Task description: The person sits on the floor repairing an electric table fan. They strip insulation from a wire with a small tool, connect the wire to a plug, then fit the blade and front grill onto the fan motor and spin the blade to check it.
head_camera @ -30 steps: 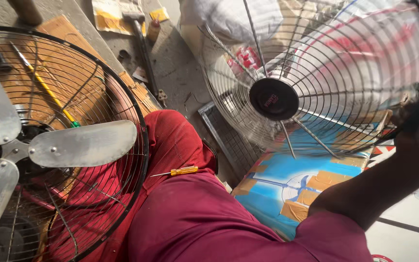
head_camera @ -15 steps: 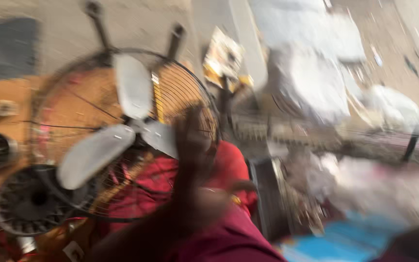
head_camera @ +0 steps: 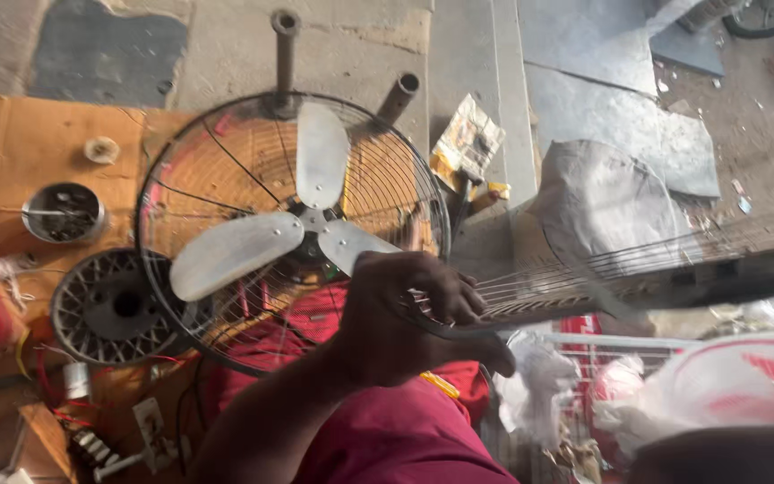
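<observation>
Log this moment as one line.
left hand: gripping round wire fan guard by rim | right hand: out of view | three-blade metal fan: lying below

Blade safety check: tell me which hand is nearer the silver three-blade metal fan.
Left. The left hand grips a loose wire guard by its rim at the lower-right edge of the fan; the right hand is out of view.
</observation>
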